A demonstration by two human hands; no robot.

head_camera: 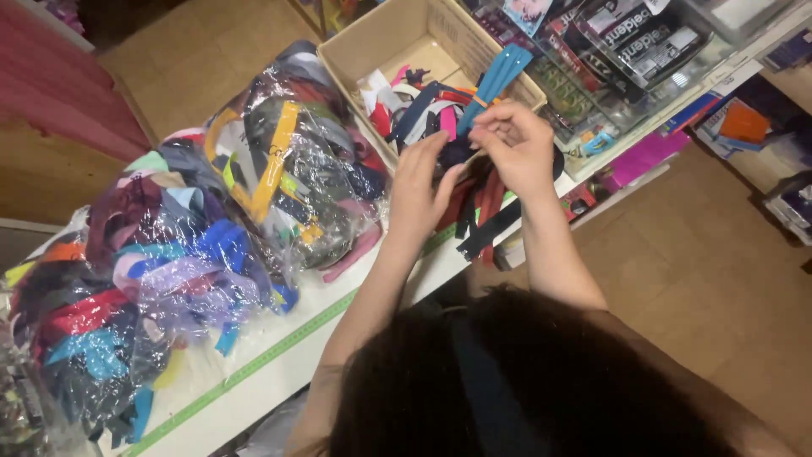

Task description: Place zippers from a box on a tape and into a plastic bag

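We have our left hand (420, 190) and right hand (516, 148) pinched together on a loose bundle of dark navy, maroon and black zippers (474, 207), held just over the white counter edge (279, 372) beside the open cardboard box of mixed coloured zippers (440, 63). The tails dangle past the edge, so if our pinch slackens, we judge strands could slide out and drop to the floor.

Both forearms are bare from wrist to elbow, with no sleeves, watch or bracelets showing on them. The left hand (420, 188) and the right hand (516, 145) wear no gloves and no rings that can be made out. Below the hands, dark hair (507, 381) fills the bottom of the view, with a darker band running through it.
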